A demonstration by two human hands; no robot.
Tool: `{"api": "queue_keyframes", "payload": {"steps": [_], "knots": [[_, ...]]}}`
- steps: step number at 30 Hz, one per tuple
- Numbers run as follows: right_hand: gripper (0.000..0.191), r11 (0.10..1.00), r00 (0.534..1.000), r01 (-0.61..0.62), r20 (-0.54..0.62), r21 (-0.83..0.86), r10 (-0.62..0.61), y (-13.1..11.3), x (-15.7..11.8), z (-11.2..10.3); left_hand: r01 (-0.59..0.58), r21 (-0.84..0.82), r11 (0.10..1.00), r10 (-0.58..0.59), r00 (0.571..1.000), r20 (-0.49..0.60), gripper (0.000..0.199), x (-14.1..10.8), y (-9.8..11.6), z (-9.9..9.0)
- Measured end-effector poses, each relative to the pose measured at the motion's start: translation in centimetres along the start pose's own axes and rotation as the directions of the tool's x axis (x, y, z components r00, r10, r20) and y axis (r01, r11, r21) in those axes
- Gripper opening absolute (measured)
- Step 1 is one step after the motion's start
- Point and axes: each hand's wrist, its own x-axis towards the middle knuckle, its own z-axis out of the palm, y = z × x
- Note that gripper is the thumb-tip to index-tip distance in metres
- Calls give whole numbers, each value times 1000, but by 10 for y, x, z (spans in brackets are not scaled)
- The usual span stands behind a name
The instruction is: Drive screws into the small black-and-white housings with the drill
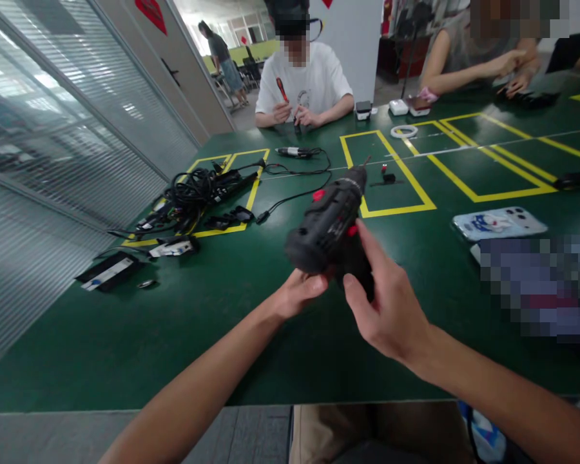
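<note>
Above the near half of the green table (251,361), a black power drill (331,222) is held clear of the surface between your two hands, its chuck end aimed away from you and slightly to the right, with a thin bit (368,161) showing at the tip. Your right hand (394,309) is wrapped on the grip, forefinger laid along the side by the red button (352,230) and thumb at the rear of the handle. Your left hand (302,290) is beneath the body; its thumb shows, but the other fingers are hidden, so whether they close on the tool cannot be told. The step in hand is judged to be handling or checking the drill in mid-air; no work piece meets the bit. The next move would call for a settled grip, the forefinger kept off any trigger, and the bit turned away from the co-worker (314,77) seated opposite. As to markings: pale lettering on the drill's side is too blurred to read. A black box (109,274) at the left carries a white label, not legible. The phone (497,223) at the right bears a printed figure; no brand can be confirmed on it.
</note>
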Motion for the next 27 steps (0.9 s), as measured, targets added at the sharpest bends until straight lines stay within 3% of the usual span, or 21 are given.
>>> {"api": "queue_keyframes", "payload": {"steps": [3, 5, 6, 8, 9, 13, 14, 16, 20, 24, 27], "knots": [[66, 984, 982, 174, 88, -50, -169, -6, 11, 4, 71, -85, 994, -78, 994, -81, 64, -5, 5, 1], [55, 972, 978, 207, -12, -109, -209, 0, 32, 0, 73, -71, 995, -84, 984, -159, 52, 0, 4, -7], [48, 977, 979, 160, -105, -140, -176, 9, 47, -2, 61, -59, 996, -72, 978, -195, 47, 3, 4, -13], [42, 984, 965, 58, -243, -166, -98, 39, 80, -1, 9, -51, 999, -22, 964, -265, 42, 6, 6, -26], [40, 985, 963, 30, -259, -170, -74, 58, 96, 3, -21, -60, 998, 3, 956, -292, 42, 7, 8, -34], [61, 993, 978, -116, -175, -25, 110, 141, 137, 34, -62, -164, 984, 14, 960, -280, 45, 4, 24, -57], [67, 982, 973, -178, -136, 60, 185, 157, 141, 43, -51, -199, 979, -3, 965, -262, 45, 2, 27, -59], [72, 973, 972, -203, -96, 110, 214, 178, 145, 60, -13, -256, 966, -45, 975, -220, 43, -1, 34, -59], [60, 977, 987, -143, -45, 159, 151, 189, 147, 79, 140, -251, 958, -180, 973, -143, 42, -3, 41, -47], [48, 980, 992, -102, -62, 169, 114, 192, 152, 83, 308, -236, 922, -350, 923, -163, 37, -5, 43, -31], [45, 984, 991, -88, -90, 153, 103, 195, 154, 83, 363, -243, 900, -411, 892, -189, 36, -4, 41, -22]]}}
